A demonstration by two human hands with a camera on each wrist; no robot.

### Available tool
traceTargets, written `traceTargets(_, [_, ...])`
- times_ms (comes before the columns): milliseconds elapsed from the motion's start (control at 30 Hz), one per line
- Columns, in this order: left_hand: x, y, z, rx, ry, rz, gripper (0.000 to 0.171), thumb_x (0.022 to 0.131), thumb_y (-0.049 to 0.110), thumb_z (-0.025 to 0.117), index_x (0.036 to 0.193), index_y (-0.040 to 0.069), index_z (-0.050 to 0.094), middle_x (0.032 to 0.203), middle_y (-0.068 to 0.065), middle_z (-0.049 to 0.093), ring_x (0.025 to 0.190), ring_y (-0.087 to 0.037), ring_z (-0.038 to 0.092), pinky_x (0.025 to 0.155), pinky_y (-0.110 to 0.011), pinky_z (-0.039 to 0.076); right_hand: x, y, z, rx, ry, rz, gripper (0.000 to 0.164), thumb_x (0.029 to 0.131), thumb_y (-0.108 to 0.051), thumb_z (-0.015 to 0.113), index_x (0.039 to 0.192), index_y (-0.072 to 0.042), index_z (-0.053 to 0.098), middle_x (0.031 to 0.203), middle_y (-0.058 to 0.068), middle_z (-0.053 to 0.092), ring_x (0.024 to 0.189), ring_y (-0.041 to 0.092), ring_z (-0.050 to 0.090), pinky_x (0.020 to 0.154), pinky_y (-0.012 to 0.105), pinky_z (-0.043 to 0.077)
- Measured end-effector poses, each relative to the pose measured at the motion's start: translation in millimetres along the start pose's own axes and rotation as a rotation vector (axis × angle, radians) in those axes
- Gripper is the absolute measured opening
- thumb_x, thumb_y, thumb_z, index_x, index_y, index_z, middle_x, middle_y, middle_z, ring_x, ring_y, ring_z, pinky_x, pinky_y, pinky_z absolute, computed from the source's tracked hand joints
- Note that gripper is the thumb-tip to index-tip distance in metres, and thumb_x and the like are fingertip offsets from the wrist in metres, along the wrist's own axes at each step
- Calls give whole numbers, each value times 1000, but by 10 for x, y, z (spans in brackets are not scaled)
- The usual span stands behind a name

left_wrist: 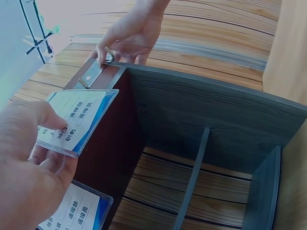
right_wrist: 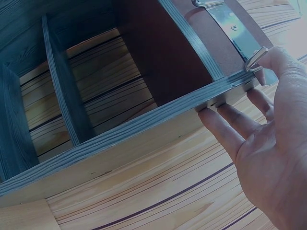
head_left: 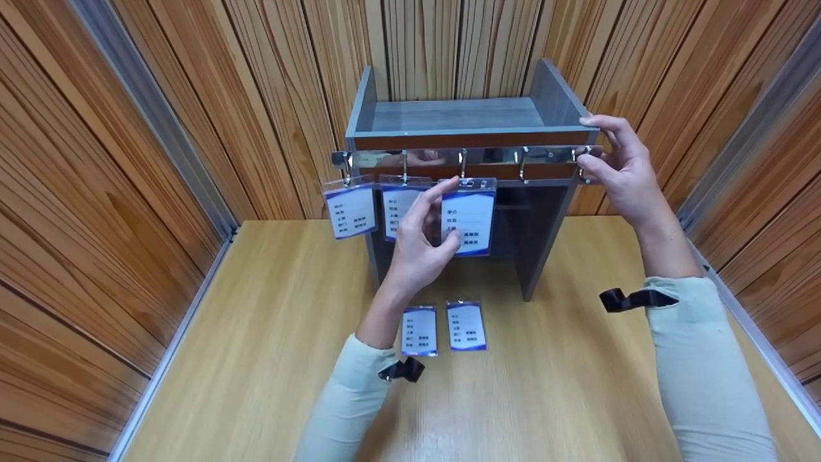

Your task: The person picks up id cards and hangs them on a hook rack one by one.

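Observation:
My left hand [head_left: 418, 247] pinches a clear-sleeved name badge [head_left: 478, 215] with a blue and white card, thumb on its face and the other fingers behind. The badge's top edge is right at the middle hook [head_left: 462, 162] of a shiny metal hook rail [head_left: 494, 156]. That rail runs across the front of a grey wooden shelf unit [head_left: 548, 237]. At the unit's right front corner, my right hand [head_left: 628, 170] grips the edge, thumb by the last hook and fingers against the side panel [right_wrist: 144, 122]. Two more badges, one outermost [head_left: 351, 212] and one beside it [head_left: 391, 205], hang from the left hooks.
On the wooden table [head_left: 269, 346], in front of the unit, lie two further badges, a left one [head_left: 419, 328] and a right one [head_left: 466, 326]. Wood-panelled walls [head_left: 128, 160] enclose the table at the back and sides. A dark strap [head_left: 638, 299] dangles at the right sleeve.

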State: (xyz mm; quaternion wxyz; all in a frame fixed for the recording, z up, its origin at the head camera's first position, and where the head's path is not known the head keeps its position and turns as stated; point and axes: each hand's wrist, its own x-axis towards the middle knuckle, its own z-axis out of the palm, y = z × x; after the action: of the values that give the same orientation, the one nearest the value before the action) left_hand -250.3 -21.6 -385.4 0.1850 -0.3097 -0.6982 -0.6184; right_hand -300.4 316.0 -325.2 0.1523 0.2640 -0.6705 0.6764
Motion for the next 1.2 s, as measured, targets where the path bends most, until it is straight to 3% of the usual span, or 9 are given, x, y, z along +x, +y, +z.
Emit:
traceTargets(300, [-1,-23,7,21,4,-36,66,101,-1,72,165,7,55,146,-15,65,114,-22,63,81,-20,52,1,8,-3,-7,4,1,47,108,4,61,154,-5,56,161,5,54,118,23,71,93,24,67])
traceTargets(567, [-11,-47,25,46,22,-56,66,100,-3,72,164,8,56,143,-17,65,111,-22,61,75,-19,50,-2,28,-1,29,16,13,46,108,7,60,152,-5,57,156,5,57,115,21,70,91,25,67])
traceTargets(833, [1,-15,47,106,41,-45,66,100,-2,72,163,11,59,140,-15,67,119,-24,62,89,-21,57,-2,11,-7,7,2,8,46,109,4,60,153,-7,56,159,6,55,122,24,70,96,26,67])
traceTargets(1200, [2,-16,65,132,54,-45,65,99,-2,72,162,10,60,133,-16,67,113,-24,61,87,-21,57,-1,9,-10,0,-18,-13,46,109,4,60,154,-8,57,157,5,56,118,21,72,93,24,67])
